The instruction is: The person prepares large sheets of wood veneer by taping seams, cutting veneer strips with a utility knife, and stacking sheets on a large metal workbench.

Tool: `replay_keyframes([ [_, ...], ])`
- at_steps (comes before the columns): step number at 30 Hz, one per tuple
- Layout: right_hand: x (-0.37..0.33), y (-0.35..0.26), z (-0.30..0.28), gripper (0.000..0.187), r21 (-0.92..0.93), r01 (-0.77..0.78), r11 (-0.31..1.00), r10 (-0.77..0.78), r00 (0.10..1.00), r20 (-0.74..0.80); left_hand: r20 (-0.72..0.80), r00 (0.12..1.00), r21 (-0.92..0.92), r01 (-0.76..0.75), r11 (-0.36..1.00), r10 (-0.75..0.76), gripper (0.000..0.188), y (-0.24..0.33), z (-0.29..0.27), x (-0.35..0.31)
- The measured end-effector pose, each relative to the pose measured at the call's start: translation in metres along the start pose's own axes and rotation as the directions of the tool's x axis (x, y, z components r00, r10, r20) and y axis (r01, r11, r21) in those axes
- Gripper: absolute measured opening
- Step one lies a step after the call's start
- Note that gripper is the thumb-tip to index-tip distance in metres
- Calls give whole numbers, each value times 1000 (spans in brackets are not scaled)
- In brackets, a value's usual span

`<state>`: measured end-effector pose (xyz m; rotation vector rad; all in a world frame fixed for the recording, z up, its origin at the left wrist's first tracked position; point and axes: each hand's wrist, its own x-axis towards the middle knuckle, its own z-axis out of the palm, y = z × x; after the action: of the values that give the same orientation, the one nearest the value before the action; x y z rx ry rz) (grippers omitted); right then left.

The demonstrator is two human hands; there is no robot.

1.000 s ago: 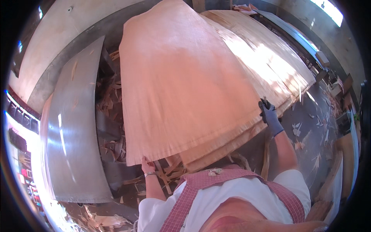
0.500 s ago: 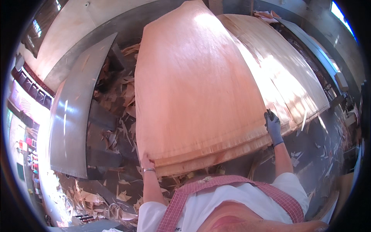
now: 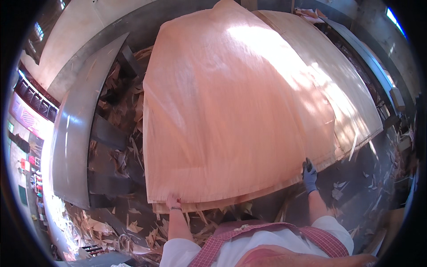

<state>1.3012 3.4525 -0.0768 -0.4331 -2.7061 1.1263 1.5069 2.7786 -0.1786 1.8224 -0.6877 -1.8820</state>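
A broad, thin sheet of pale reddish wood veneer [image 3: 222, 120] lies before me, with ripples and a crease toward its left side. My left hand [image 3: 173, 201], bare with a band at the wrist, grips its near edge close to the left corner. My right hand [image 3: 309, 176], in a grey-blue glove with dark fingertips, holds the near edge further right; its fingers lie over the veneer and the thumb is hard to see. Beneath the sheet, edges of more veneer [image 3: 222, 204] show along the near side.
To the right lies paler sunlit veneer [image 3: 356, 111]. A long grey metal-like panel [image 3: 73, 147] stands at the left. Torn veneer scraps [image 3: 100, 227] litter the floor on the near left, with more at the right. A pale rail [image 3: 356, 53] runs along the far right.
The top veneer sheet has shifted toward me and now spreads wider on both sides, with ripples in it. Both hands have come nearer to my body, still at its near edge.
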Motion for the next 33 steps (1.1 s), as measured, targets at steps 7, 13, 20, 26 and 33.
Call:
replay_keyframes([
  [7,-38,-27,30,48,-118,-44,992,55,994,93,144,938,70,-328,942,316,18,25,-44,14],
  [13,-2,-43,58,51,-89,-33,995,39,997,59,-103,965,-24,-247,969,243,15,53,51,-30],
  [20,-17,-34,58,50,-211,-44,976,62,995,81,-132,943,53,-301,952,305,17,35,-13,13],
  [26,4,-44,74,50,-90,29,995,-20,995,96,69,969,6,-240,971,239,23,37,-3,36],
  [33,-5,11,69,50,-227,126,966,-86,980,178,-74,981,25,-178,984,179,22,6,3,-10],
])
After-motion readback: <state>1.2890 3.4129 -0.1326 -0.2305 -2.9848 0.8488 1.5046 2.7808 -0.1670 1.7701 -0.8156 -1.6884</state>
